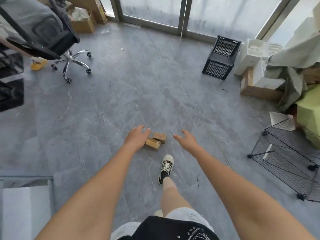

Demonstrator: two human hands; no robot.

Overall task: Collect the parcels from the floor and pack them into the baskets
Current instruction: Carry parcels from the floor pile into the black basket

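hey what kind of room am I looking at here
Probably an office doubling as a storeroom or packing area. A chrome-based swivel office chair stands on grey marble-look floor tiles, brown cardboard cartons pile up by the glass doors, and stacked black plastic crates wait nearby.

Two tan-brown cardboard parcels (155,140) lie on a grey floor (121,87) veined with thin white marble lines. The stacked crates (220,58) are black with slotted walls, the wire basket (287,156) black mesh. The sneaker (167,166) is black and cream with white laces.
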